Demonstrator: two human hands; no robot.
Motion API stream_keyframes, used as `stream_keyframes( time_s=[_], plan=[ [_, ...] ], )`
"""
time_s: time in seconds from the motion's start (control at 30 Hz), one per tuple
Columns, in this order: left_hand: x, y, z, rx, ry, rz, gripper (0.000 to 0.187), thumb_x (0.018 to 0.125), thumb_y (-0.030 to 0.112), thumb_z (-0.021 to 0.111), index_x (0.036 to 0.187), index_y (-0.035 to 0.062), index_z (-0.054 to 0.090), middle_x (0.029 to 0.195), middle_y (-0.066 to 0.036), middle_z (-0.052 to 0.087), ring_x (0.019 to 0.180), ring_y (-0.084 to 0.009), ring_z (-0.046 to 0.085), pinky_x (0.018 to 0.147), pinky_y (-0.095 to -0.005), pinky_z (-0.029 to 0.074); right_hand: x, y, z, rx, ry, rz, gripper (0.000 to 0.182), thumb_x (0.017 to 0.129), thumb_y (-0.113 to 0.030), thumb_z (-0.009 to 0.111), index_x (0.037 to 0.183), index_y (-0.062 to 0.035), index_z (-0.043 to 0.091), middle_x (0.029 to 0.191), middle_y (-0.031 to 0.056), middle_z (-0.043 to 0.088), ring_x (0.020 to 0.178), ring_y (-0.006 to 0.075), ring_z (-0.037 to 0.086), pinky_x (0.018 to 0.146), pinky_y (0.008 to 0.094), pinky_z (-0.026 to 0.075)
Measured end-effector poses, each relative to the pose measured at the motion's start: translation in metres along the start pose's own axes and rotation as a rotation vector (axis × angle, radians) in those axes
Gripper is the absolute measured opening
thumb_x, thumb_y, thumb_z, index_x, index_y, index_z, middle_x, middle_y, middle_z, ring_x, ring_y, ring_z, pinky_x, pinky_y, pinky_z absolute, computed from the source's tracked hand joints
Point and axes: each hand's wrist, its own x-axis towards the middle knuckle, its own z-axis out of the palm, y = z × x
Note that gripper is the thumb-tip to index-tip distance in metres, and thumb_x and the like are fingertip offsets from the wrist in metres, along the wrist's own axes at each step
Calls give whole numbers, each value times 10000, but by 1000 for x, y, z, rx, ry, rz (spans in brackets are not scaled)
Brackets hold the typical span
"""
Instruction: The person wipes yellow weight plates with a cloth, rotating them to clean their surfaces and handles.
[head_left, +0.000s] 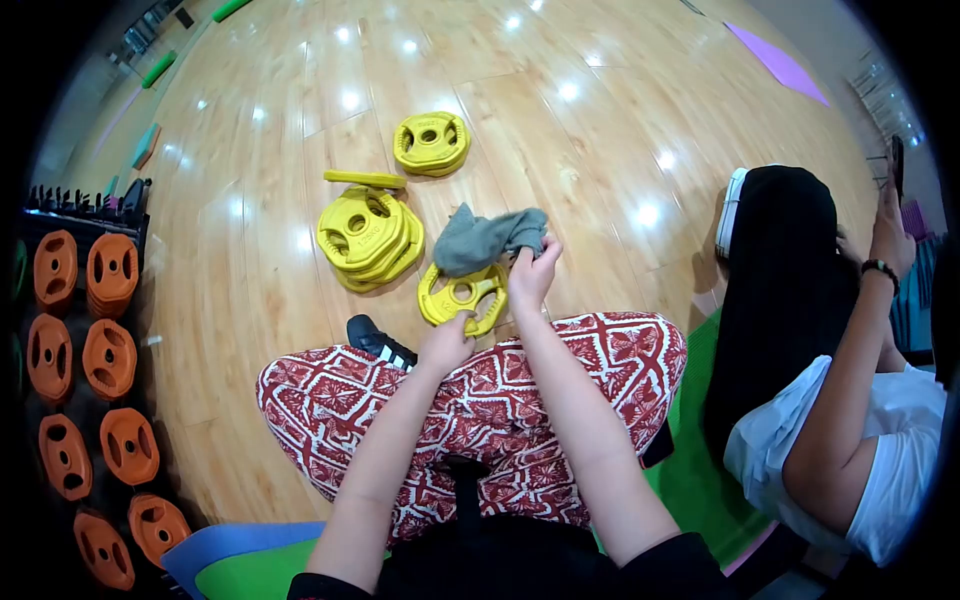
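My left hand (447,345) grips the near rim of a yellow weight plate (430,302), fingers closed around its edge. In my right hand (535,273) is a grey cloth (485,237), bunched up and hanging over the far part of that plate. The plate is tilted in front of my crossed legs, and the cloth hides its far rim. Just left of it stands a stack of yellow weight plates (362,235), with one more plate (364,179) seen edge-on behind. Farther off lies another small stack of yellow plates (431,142).
Orange weight plates (108,358) hang on a rack at the left. A person in a white shirt (880,420) sits close on my right, one arm raised. Green mat (690,450) lies under us. My black shoe (378,340) is near the plates. A purple mat (778,62) lies far right.
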Motion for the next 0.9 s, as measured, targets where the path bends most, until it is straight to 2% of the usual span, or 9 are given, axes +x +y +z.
stream_keyframes(
  time_s=[0.03, 0.1, 0.13, 0.2, 0.3, 0.37, 0.53, 0.77, 0.9],
  plan=[
    [-2, 0, 1, -4, 1, -7, 415, 694, 175, 546, 1095, 102, 468, 728, -156, 586, 675, -300, 575, 623, -392, 451, 1, -5, -1, -46, -12, -136, 241, 777, -183, 479, 926, 1, 430, 795, 216, 567, 739, 376, 542, 667, 410, 413],
    [-1, 2, 1, 37, 57, 75, 405, 687, 166, 550, 1081, 109, 473, 771, -182, 591, 729, -318, 576, 651, -389, 453, -6, -7, -2, -351, -358, -105, 209, 770, -163, 490, 906, -6, 473, 779, 199, 566, 725, 363, 555, 639, 423, 429],
    [-1, 10, -5, 9, 47, 8, 358, 685, 176, 560, 1030, 98, 510, 799, -191, 590, 764, -325, 572, 679, -392, 452, -12, 0, -1, -527, -586, -94, 232, 754, -204, 501, 882, -11, 510, 838, 233, 564, 801, 378, 552, 679, 437, 434],
    [4, 10, -8, -29, -6, -48, 322, 690, 187, 553, 995, 87, 535, 820, -191, 590, 793, -326, 568, 703, -403, 449, -32, 5, 2, -924, -928, -45, 293, 723, -219, 497, 939, -28, 546, 866, 213, 589, 824, 351, 575, 730, 433, 455],
    [3, 7, -7, -68, -87, -110, 261, 691, 214, 551, 900, 63, 591, 811, -192, 593, 781, -332, 571, 707, -417, 455, -36, 4, 1, -1044, -1058, -198, 274, 729, -251, 487, 836, -31, 610, 851, 188, 606, 780, 335, 594, 709, 425, 470],
    [4, 10, -7, 44, -105, -76, 254, 691, 219, 548, 886, 64, 599, 778, -185, 597, 728, -331, 580, 671, -419, 464, -31, -2, -1, -1012, -1042, -175, 268, 732, -254, 485, 815, -36, 617, 832, 181, 610, 775, 331, 596, 702, 423, 472],
    [-1, 15, -4, 110, -86, 6, 375, 695, 223, 554, 1041, 86, 512, 714, -179, 594, 677, -336, 583, 627, -433, 464, -24, 16, 10, -1017, -993, -245, 261, 741, -248, 480, 791, -37, 625, 766, 174, 616, 742, 322, 604, 671, 419, 481],
    [0, 7, 4, 65, -65, -18, 385, 691, 232, 546, 1047, 85, 526, 714, -188, 592, 666, -350, 576, 629, -428, 467, -12, 24, 42, -979, -738, -325, 209, 767, -201, 471, 714, -30, 579, 701, 189, 606, 659, 336, 604, 606, 446, 482],
    [-4, 14, -1, 41, -64, -40, 403, 707, 233, 533, 1089, 105, 509, 739, -192, 594, 672, -350, 577, 629, -429, 465, 6, 29, 49, -923, -657, -213, 249, 787, -240, 464, 754, -16, 567, 732, 204, 599, 695, 372, 584, 642, 456, 463]
  ],
)
